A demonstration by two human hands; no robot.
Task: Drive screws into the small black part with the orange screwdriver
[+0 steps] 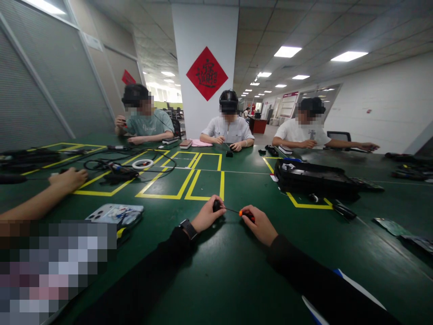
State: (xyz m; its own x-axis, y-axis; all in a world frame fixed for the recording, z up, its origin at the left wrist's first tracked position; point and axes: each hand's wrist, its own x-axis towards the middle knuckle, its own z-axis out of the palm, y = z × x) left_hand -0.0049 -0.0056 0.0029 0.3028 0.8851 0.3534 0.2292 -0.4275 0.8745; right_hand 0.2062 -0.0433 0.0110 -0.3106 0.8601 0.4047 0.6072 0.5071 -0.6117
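My right hand [260,225] is closed around the black-and-orange handle of a screwdriver [247,215]. Its thin shaft points left, toward my left hand. Between the fingers of my left hand [206,214] is a small black part [216,206], whose exact kind I cannot make out. The shaft's tip reaches the left fingertips; whether it touches the part is hidden. Both hands are just above the green table [216,280], and a dark watch [188,229] is on my left wrist.
Yellow tape [162,197] marks rectangles on the table. At right lies an open black case [314,176], with a black tool [344,210] beside it. A phone-like item [117,214], cables [117,169] and a white tape roll [142,164] are at left. Several co-workers sit around; one's arm [43,194] reaches in.
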